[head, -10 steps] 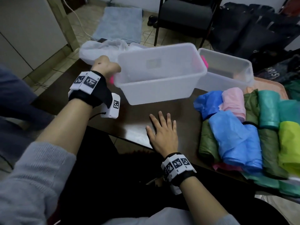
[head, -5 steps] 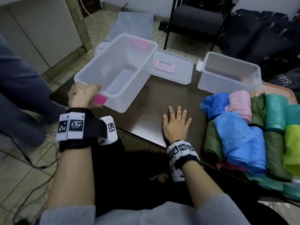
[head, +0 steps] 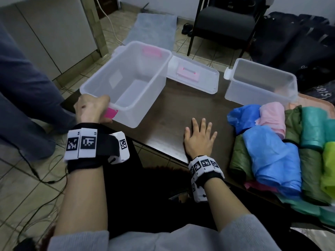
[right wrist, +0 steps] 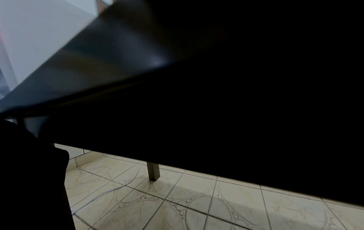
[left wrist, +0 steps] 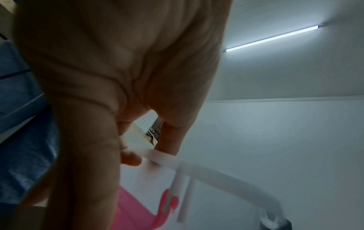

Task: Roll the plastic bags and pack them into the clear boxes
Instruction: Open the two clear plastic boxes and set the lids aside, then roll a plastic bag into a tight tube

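A clear box (head: 130, 84) with pink latches stands at the table's left corner, open and with nothing in it. My left hand (head: 91, 110) grips its near rim (left wrist: 177, 163) beside the pink latch (left wrist: 138, 213). My right hand (head: 200, 138) lies flat and open on the dark table (head: 172, 113), touching no bag. A second clear box (head: 261, 84) stands at the back right. Rolled plastic bags lie in a pile at the right: blue (head: 272, 160), pink (head: 272, 116), dark green (head: 241, 160), teal (head: 311, 127), lime (head: 329, 165). The right wrist view shows only the table's underside and floor tiles.
A clear lid (head: 194, 77) with a pink handle lies between the boxes. Another person's dark sleeve (head: 27, 98) reaches in at the left. A black chair (head: 224, 20) stands behind the table, with dark bags (head: 293, 37) to its right. Cables run over the tiled floor (head: 32, 178).
My left hand swung the clear box from the table's middle down to the left corner and holds it there. The lid came into view behind it. My right hand stayed flat.
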